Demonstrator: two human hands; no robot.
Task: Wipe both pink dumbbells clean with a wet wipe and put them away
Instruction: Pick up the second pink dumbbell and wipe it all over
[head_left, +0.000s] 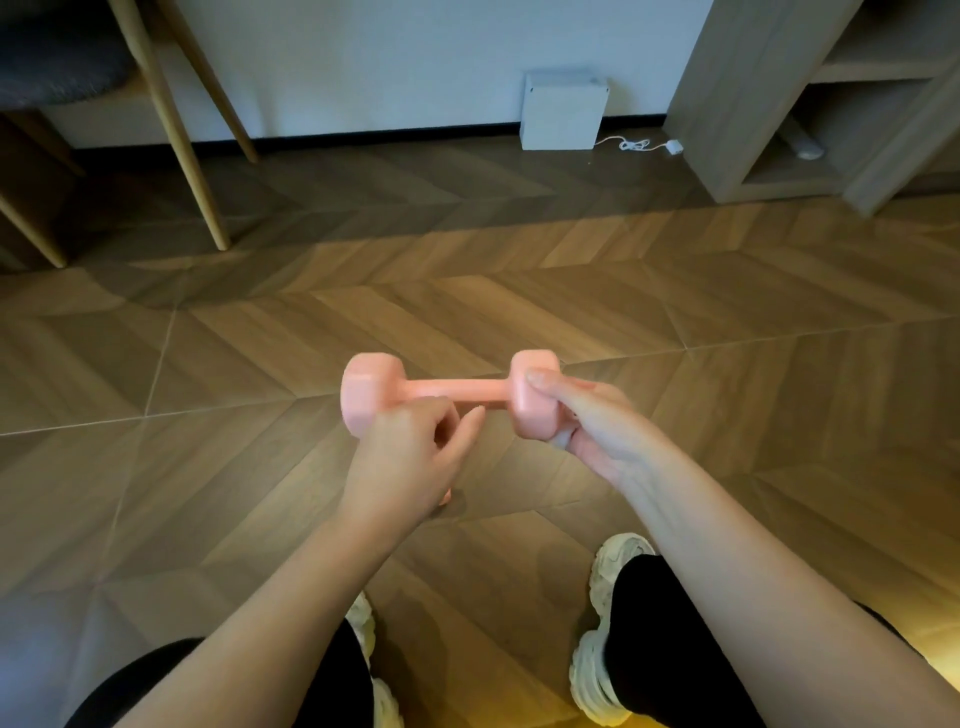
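Legs: black trousers, lowest in view, one leg on each side.
Footwear: chunky white trainers planted on the floor, partly covered by the trouser hems.
Forearms: bare, both reaching forward and converging at mid-frame.
Left hand: back towards the camera, fingers curled up to the bar just beside the left head, thumb tip touching the bar's near side; a light pinching hold.
Right hand: wrapped round the right head, thumb pressed on its near face, remaining fingers curled behind it.
Task item: pink dumbbell with blocky heads and a straight bar, held level off the floor between both hands, bar running left to right.
Cloth: crumpled white wet wipe, a small part showing between the right palm and the underside of the right head.
Unidentified: small pink patch showing under the left hand; too hidden to tell what it is.
Floor: brown wood-effect chevron floor.
Far centre: white square box standing against the white wall.
Beside box: white cable with plug lying on the floor to its right.
Far right: pale grey-wood open shelf unit.
Far left: light wooden chair legs, with a dark grey cushion above them.
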